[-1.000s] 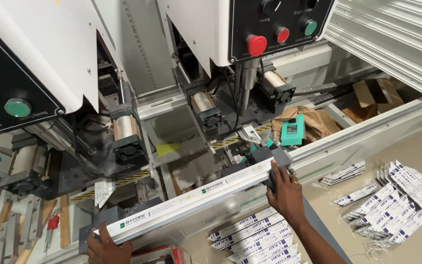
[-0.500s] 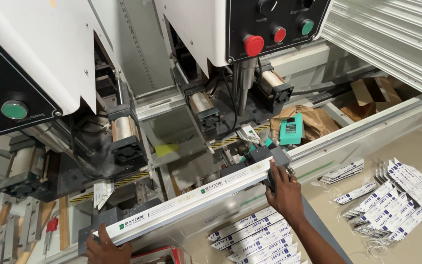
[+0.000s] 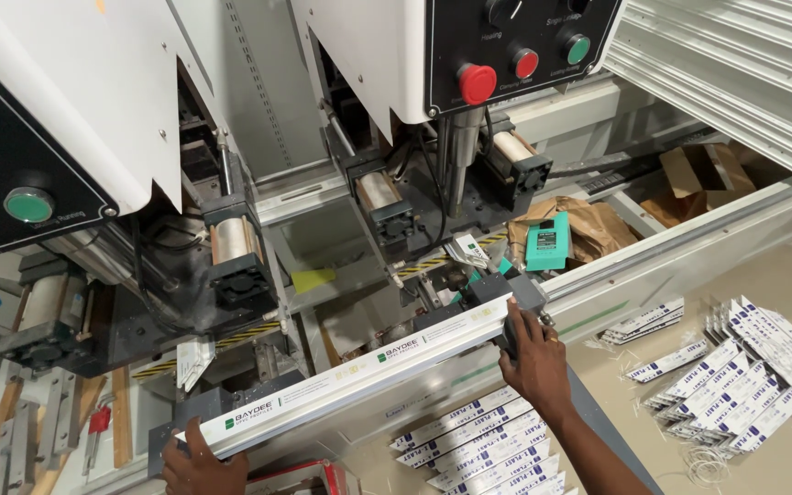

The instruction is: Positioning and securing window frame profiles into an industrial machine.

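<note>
A long white plastic profile bar [image 3: 359, 376] with a protective film lies slanted across the machine bed, low at the left and higher at the right. My left hand [image 3: 199, 466] grips its lower left end at the bottom of the view. My right hand [image 3: 535, 359] holds its right end against a grey clamp block [image 3: 506, 295]. Above the bar stand two white machine heads with dark control panels, one carrying a red mushroom button [image 3: 477, 82] and the other a green button [image 3: 28, 204].
A teal box [image 3: 547, 241] and crumpled brown paper [image 3: 588, 229] lie in the machine bed behind the bar. Several white printed strips are scattered on the floor [image 3: 744, 367] and stacked below the bar [image 3: 478, 449]. White ribbed profiles [image 3: 735, 73] lean at upper right.
Both hands keep their hold on the bar. It has barely shifted; the view has crept a little.
</note>
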